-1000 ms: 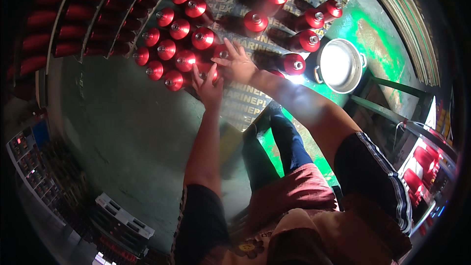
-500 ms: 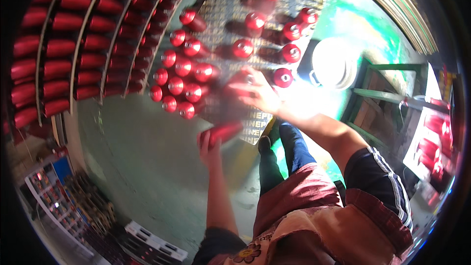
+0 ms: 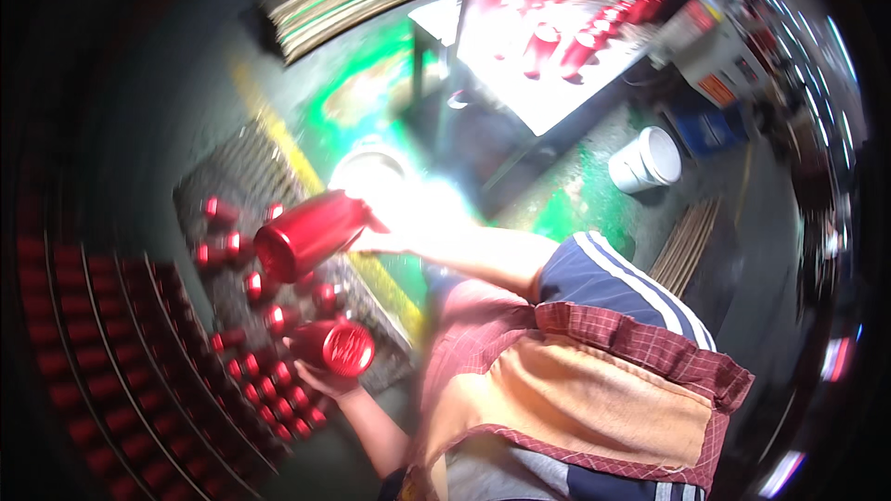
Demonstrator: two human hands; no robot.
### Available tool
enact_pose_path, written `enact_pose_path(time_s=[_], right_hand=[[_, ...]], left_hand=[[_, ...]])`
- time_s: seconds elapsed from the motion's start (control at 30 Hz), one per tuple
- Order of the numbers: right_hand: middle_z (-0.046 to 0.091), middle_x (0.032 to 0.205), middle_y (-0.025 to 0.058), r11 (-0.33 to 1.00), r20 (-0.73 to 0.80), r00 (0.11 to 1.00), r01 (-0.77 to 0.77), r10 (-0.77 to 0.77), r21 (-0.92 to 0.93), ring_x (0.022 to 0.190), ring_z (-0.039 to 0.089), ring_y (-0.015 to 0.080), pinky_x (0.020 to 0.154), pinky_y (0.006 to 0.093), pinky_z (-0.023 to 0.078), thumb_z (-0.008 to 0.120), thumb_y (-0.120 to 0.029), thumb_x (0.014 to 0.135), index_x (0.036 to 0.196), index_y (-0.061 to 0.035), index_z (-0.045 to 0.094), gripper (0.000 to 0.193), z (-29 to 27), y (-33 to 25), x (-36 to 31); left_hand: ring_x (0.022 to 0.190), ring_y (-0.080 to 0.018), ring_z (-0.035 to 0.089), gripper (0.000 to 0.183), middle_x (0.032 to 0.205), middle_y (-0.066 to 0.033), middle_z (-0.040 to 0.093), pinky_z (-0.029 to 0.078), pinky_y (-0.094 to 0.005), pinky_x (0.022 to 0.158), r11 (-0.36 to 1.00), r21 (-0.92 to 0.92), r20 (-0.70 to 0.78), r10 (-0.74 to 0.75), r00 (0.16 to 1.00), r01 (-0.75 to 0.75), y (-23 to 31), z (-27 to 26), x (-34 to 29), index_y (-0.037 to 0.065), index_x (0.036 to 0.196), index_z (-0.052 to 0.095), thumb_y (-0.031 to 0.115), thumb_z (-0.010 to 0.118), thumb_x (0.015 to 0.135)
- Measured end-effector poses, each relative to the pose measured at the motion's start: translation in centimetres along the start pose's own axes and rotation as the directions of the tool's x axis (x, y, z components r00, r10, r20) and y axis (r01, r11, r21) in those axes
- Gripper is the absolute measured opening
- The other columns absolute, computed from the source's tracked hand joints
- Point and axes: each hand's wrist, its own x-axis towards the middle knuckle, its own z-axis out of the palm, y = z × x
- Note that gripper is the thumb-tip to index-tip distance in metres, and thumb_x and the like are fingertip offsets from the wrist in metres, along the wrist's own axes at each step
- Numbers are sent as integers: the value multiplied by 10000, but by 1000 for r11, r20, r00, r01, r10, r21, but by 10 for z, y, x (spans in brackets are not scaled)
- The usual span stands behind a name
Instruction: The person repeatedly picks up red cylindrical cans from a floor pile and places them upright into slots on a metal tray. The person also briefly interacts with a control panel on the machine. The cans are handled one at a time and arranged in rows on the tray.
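Both my hands hold red metal bottles. A large-looking red bottle [image 3: 314,239] lies tilted in my right hand [image 3: 376,234], its base toward the left; strong glare washes out part of the fingers. Lower down, my left hand [image 3: 320,377] grips another red bottle [image 3: 342,349] from beneath, its round end toward me. Behind and below them, several more red bottles [image 3: 278,378] stand on a patterned mat [image 3: 209,195] on the floor.
Red bottles fill a curved-looking rack [image 3: 93,353] at lower left. A bright white table [image 3: 538,111] bears more red bottles. A white bucket [image 3: 645,160] stands near a blue bin [image 3: 710,130]. Stacked flat sheets [image 3: 362,0] lie at the top. Glare half hides another pale bucket [image 3: 371,167].
My view has swung right, bringing the table and bucket in. My right hand, earlier a blur over the standing bottles, now holds a bottle raised. My left hand still holds its bottle.
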Motion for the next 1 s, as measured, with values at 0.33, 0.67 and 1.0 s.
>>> enact_pose_path(time_s=[0.33, 0.67, 1.0], right_hand=[[660, 1063, 68, 891, 372, 922, -253, 104, 378, 967, 621, 246, 788, 449, 530, 519, -579, 903, 1129, -150, 595, 491, 48, -141, -3], [687, 981, -9, 937, 313, 947, -44, -72, 348, 869, 650, 163, 757, 348, 535, 552, -670, 793, 1060, -212, 616, 534, 54, -199, 5], [652, 1173, 53, 869, 314, 902, 118, -296, 481, 1068, 604, 226, 933, 416, 478, 538, -587, 886, 1178, -154, 593, 525, 82, -227, 16]], left_hand=[[1151, -357, 497, 600, 1347, -144, 488, 469, -516, 899, 812, 248, 162, -572, 804, 528, -163, 263, 174, 184, 1437, 379, 518, 466, 946], [1044, -363, 534, 582, 1283, -157, 526, 492, -509, 813, 654, 494, 104, -698, 708, 572, -171, 339, 230, 170, 1396, 416, 537, 451, 945], [937, -368, 571, 573, 1218, -171, 563, 514, -502, 727, 614, 551, 81, -713, 697, 565, -113, 340, 306, 155, 1354, 453, 556, 435, 945]])
